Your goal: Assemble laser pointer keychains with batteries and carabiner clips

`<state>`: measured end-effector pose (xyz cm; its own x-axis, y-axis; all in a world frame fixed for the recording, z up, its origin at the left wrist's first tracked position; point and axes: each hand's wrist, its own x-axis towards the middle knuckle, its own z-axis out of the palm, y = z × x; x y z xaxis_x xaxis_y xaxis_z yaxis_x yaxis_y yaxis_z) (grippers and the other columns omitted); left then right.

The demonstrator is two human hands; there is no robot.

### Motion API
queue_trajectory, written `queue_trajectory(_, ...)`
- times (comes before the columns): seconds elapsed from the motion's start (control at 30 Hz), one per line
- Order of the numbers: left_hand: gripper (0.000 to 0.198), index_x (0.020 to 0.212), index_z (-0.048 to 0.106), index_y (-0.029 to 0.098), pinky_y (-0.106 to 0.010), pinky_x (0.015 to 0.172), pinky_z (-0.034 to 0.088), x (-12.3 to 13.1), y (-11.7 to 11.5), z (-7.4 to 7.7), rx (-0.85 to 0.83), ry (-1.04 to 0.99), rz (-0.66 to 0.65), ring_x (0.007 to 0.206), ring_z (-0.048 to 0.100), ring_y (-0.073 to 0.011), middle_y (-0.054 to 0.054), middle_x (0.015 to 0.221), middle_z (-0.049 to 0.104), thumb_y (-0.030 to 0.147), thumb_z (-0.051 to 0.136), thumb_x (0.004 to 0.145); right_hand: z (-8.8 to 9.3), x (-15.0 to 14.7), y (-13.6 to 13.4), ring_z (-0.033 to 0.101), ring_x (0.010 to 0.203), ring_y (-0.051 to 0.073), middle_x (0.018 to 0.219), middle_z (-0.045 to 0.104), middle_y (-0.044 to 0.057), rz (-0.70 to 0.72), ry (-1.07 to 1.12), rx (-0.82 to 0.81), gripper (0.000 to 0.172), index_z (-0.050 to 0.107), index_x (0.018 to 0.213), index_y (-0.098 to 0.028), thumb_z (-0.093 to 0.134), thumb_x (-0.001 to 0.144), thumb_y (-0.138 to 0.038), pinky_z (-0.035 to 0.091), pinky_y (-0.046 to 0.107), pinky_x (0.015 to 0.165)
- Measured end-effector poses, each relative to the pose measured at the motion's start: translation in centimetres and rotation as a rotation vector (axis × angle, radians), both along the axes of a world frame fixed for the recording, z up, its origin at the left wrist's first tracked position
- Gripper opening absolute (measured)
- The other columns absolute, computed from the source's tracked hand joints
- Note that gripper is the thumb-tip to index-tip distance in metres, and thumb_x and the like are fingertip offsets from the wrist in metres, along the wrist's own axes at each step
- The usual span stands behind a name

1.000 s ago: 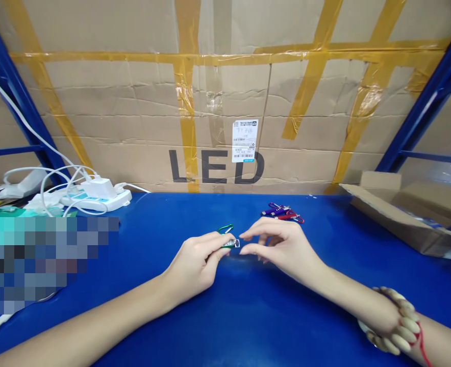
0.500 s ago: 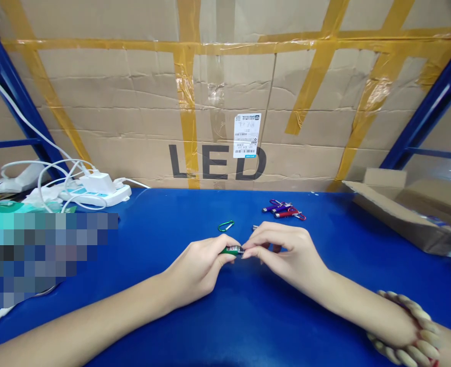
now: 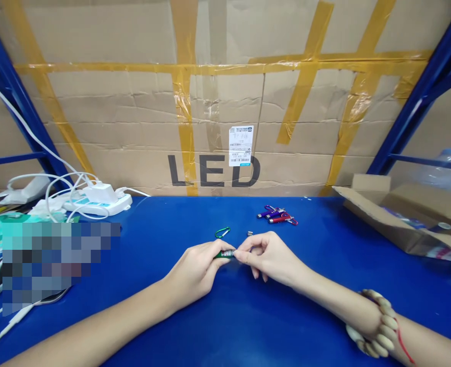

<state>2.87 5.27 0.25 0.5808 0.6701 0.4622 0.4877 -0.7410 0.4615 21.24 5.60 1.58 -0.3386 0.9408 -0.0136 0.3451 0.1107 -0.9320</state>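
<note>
My left hand [image 3: 198, 267] is closed around a small green keychain flashlight [image 3: 224, 254], which lies level with its silver end pointing right. At that end, the thumb and forefinger of my right hand [image 3: 267, 257] are pinched together; they cover the tip. Just beyond my hands, a green carabiner clip [image 3: 222, 232] lies loose on the blue tabletop [image 3: 179, 224]. A small silver metal cap [image 3: 250, 233] rests behind my right fingers. Farther back are purple keychain flashlights [image 3: 266, 214] and a red one [image 3: 279, 219], with clips on them.
An open cardboard box [image 3: 378, 219] with items inside stands at the right. On the left lie a white power strip [image 3: 110, 204] with cables and a blurred-out area. A large taped carton [image 3: 133, 122] marked LED closes off the back, between blue metal posts [image 3: 412, 97].
The view has tilted and shifted slightly. My right hand has moved so that the silver cap behind it shows more fully. Both hands stay at the green flashlight.
</note>
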Motion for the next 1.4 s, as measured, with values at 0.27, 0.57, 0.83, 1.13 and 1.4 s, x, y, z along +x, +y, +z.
queue_trajectory(0.27,0.017,0.102,0.051,0.021,-0.027,0.081,0.048,0.1,-0.1,0.8,0.021,-0.026,0.144,0.091,0.062,-0.0146,-0.003,0.098,0.065,0.025,0.039,0.091,2.9,3.1,2.1,0.055,0.046,0.009,0.061,0.063,0.001,-0.086,-0.285,0.424,0.028,0.064,0.079,-0.015,0.055,0.080,-0.041,0.039,0.019,0.046)
queue_trajectory(0.57,0.023,0.105,0.058,0.024,-0.028,0.082,0.047,1.3,1.1,2.6,0.046,0.334,0.149,0.091,0.059,-0.0165,-0.003,0.102,0.060,0.024,0.041,0.090,2.4,6.6,4.3,0.061,0.082,0.015,0.084,0.066,0.000,0.131,-0.853,0.699,0.011,0.068,0.075,-0.021,0.062,0.079,-0.030,0.036,0.020,0.058)
queue_trajectory(0.83,0.031,0.112,0.059,0.023,-0.036,0.074,0.044,1.9,2.4,2.2,0.121,0.600,0.223,0.086,0.051,-0.0226,-0.008,0.096,0.057,0.021,0.036,0.091,2.3,4.9,3.0,0.060,0.075,0.012,0.088,0.064,0.001,0.246,-0.811,0.765,0.016,0.068,0.083,-0.020,0.058,0.082,-0.033,0.036,0.021,0.059)
queue_trajectory(1.13,0.024,0.100,0.060,0.020,-0.033,0.074,0.041,1.4,3.2,2.3,0.195,0.437,0.194,0.083,0.050,-0.0203,-0.007,0.091,0.057,0.019,0.039,0.090,2.2,4.9,2.9,0.060,0.073,0.011,0.090,0.063,0.001,0.220,-0.799,0.779,0.013,0.066,0.088,-0.021,0.055,0.083,-0.026,0.034,0.020,0.057)
queue_trajectory(1.4,0.030,0.080,0.047,0.016,-0.037,0.072,0.042,1.7,4.7,1.8,0.040,0.351,0.429,0.075,0.048,-0.0205,-0.006,0.080,0.050,0.031,0.024,0.093,3.3,5.4,2.5,0.053,0.058,0.009,0.088,0.062,0.000,0.157,-0.820,0.795,0.010,0.064,0.077,-0.018,0.055,0.074,-0.022,0.029,0.021,0.052)
